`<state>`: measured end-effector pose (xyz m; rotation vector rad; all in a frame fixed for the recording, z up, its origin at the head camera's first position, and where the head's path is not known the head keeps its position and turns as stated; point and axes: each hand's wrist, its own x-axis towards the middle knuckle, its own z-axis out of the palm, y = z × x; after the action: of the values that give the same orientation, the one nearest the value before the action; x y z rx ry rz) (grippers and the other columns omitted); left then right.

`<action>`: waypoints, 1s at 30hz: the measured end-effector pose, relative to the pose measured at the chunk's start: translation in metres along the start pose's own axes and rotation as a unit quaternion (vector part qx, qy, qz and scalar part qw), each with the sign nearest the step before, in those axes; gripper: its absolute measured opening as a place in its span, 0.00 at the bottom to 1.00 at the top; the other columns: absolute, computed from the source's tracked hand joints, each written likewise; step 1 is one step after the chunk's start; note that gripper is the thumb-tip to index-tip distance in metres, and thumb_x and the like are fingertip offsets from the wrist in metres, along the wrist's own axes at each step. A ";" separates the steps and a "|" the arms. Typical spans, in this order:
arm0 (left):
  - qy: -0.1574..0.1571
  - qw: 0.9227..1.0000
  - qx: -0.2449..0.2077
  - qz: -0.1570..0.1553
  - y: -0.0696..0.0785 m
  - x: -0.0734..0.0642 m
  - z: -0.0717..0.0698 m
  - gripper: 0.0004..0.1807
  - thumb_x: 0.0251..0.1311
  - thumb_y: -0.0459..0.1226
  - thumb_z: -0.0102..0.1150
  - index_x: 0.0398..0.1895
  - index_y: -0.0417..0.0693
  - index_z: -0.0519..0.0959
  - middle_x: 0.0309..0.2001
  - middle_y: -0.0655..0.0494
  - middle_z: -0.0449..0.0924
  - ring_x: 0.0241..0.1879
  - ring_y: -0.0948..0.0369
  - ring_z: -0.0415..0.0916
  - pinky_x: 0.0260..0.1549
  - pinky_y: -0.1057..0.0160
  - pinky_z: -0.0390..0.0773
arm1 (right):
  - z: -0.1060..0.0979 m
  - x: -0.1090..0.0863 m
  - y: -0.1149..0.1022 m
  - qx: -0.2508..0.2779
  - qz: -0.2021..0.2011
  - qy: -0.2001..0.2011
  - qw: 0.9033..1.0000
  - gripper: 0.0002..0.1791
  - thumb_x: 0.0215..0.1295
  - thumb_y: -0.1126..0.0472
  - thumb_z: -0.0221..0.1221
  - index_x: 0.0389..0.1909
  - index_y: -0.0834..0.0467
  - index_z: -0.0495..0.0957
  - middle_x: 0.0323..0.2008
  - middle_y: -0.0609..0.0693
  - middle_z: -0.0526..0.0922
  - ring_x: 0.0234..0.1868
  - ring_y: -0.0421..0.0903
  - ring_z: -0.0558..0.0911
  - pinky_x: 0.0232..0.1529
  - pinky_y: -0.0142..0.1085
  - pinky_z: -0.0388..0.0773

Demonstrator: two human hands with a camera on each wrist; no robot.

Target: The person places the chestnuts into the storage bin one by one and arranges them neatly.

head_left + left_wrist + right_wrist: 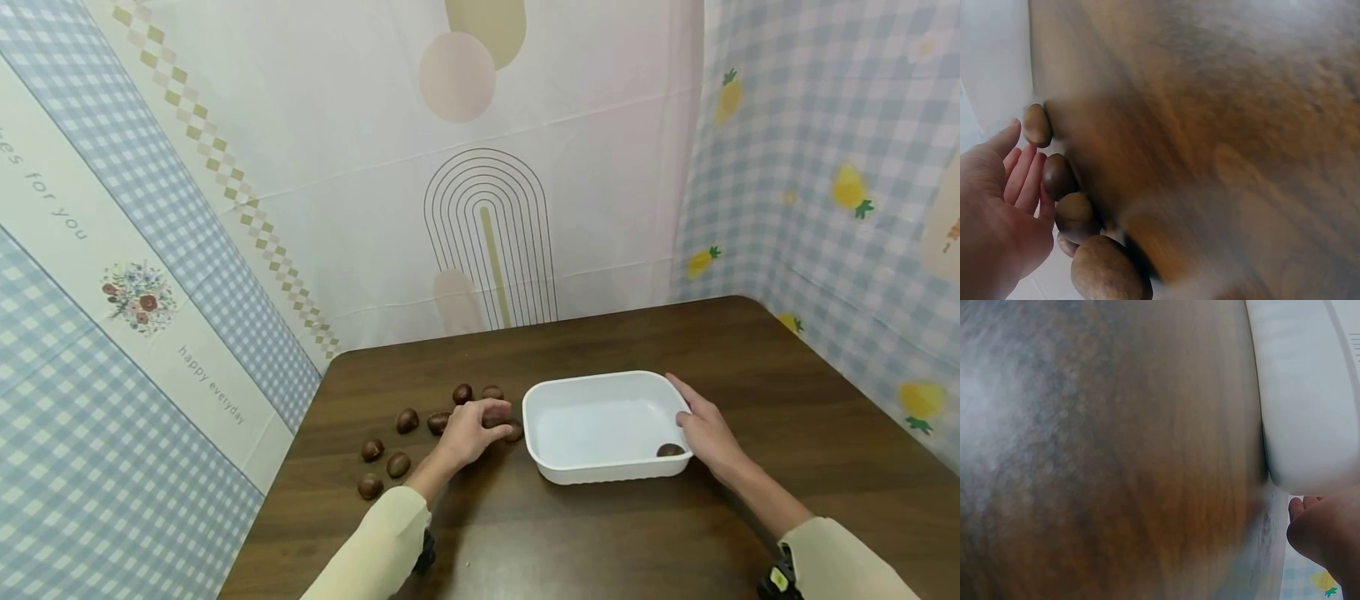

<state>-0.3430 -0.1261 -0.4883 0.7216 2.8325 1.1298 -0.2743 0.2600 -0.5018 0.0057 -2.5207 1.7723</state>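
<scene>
My right hand [708, 433] grips the right end of a white rectangular plastic tub [600, 477], its thumb over the rim and its fingers along the outer side. One brown chestnut [670, 450] lies inside, in the near right corner. Left of the tub, my left hand [467, 432] reaches over loose chestnuts, with thumb and fingers apart. Close to its thumb is a chestnut [514, 431], beside the tub's left wall. In the left wrist view the fingers [1019, 178] are extended beside a row of chestnuts [1060, 177]; no firm hold on any shows.
Several more chestnuts [407, 420] are scattered on the left part of the dark wooden table [600, 542]. Patterned cloth [360, 217] hangs behind the table, and checked cloth [840, 275] hangs along its right side.
</scene>
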 end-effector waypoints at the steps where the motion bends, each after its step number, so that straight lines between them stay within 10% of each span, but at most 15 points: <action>1: -0.002 1.000 0.005 0.002 -0.001 0.000 0.001 0.20 0.67 0.40 0.74 0.60 0.44 0.85 0.55 0.53 0.89 0.58 0.56 0.85 0.60 0.51 0.81 | 0.000 0.000 0.000 0.001 0.000 0.000 1.000 0.40 0.70 0.76 0.38 0.84 0.66 0.45 0.83 0.70 0.45 0.81 0.73 0.48 0.77 0.68 0.47; 19: -0.019 0.998 0.061 0.021 -0.003 0.001 0.005 0.19 0.64 0.37 0.76 0.58 0.46 0.86 0.54 0.53 0.89 0.55 0.57 0.86 0.58 0.53 0.82 | 0.002 -0.001 0.000 0.000 -0.007 0.005 1.000 0.42 0.68 0.77 0.39 0.84 0.66 0.46 0.82 0.70 0.47 0.80 0.71 0.51 0.77 0.66 0.50; 30: -0.020 0.999 0.044 0.018 0.005 0.012 -0.016 0.20 0.67 0.36 0.74 0.60 0.41 0.85 0.55 0.50 0.88 0.54 0.54 0.87 0.54 0.54 0.85 | -0.001 0.000 0.001 -0.003 -0.008 -0.005 1.000 0.41 0.69 0.77 0.38 0.84 0.67 0.45 0.83 0.70 0.46 0.81 0.72 0.50 0.76 0.68 0.50</action>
<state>-0.3545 -0.1280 -0.4714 0.7931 2.8622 0.9899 -0.2740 0.2608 -0.5022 0.0347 -2.5249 1.7627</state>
